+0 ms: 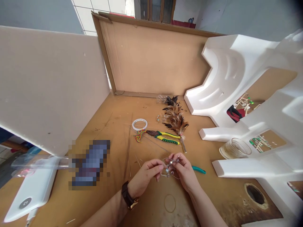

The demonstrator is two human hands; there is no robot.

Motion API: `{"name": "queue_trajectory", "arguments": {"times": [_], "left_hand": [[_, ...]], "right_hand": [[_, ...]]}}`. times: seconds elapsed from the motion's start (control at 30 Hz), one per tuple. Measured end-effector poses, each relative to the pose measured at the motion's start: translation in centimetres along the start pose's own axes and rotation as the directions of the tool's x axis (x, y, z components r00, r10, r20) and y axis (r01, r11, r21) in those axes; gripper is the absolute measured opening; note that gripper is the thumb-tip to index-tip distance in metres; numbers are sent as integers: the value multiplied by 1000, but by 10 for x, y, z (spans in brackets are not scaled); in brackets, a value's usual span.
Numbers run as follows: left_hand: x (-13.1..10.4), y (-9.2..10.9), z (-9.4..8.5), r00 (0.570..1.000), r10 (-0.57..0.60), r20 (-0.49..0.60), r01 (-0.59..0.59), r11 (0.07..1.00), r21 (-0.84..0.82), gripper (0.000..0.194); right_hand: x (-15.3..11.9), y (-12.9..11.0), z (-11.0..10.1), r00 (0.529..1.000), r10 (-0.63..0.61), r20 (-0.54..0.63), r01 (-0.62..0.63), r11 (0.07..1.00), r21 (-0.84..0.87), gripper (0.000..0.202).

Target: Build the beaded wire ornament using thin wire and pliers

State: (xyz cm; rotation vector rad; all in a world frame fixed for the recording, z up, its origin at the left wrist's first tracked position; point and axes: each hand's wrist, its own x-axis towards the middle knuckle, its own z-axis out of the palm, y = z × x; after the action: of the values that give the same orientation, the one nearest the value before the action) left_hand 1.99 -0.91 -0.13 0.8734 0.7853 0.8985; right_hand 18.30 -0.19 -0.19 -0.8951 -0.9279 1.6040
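Note:
Between my two hands is a small piece of bent wire with clear beads (167,170). My left hand (148,173) pinches its left side between thumb and fingers; a dark watch (129,195) is on that wrist. My right hand (183,170) has its fingers closed on the upper right part of the wire. Beyond the hands lie pliers with yellow and green handles (165,136), a white ring (139,125) and colourful cords (140,135). A teal handle (199,170) shows just right of my right hand. A bundle of brown feathers (176,118) lies behind the pliers.
White foam pieces (227,72) stand at the right, with a glass (235,148) among them. Cardboard (156,60) closes the back and a white panel (52,85) the left. A white device (33,189) and a blurred dark rectangle (92,164) lie left. Near the front is a rubber band (169,211).

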Motion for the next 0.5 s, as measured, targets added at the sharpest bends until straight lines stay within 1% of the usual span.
{"name": "queue_trajectory", "arguments": {"times": [0.17, 0.27, 0.33, 0.4, 0.47, 0.5], "left_hand": [[2, 1, 0, 996, 6, -91, -14, 995, -94, 26], [2, 6, -4, 995, -3, -95, -5, 996, -85, 25], [2, 9, -6, 997, -8, -81, 4, 999, -49, 25], [2, 10, -8, 996, 7, -91, -6, 1000, 13, 27], [1, 11, -7, 991, 62, -119, -48, 991, 121, 30], [1, 11, -7, 986, 110, -125, -83, 976, 199, 33]], "right_hand": [[1, 2, -2, 997, -64, -43, 62, 997, -43, 14], [1, -1, -2, 995, -79, -53, 75, 994, -81, 14], [0, -3, -1, 997, -74, -37, 70, 992, -110, 14], [0, -5, 0, 998, -62, -30, 58, 990, -130, 16], [1, -6, -1, 997, -54, -52, 47, 990, -133, 17], [1, -6, -1, 996, -48, -69, 39, 990, -132, 18]]}}
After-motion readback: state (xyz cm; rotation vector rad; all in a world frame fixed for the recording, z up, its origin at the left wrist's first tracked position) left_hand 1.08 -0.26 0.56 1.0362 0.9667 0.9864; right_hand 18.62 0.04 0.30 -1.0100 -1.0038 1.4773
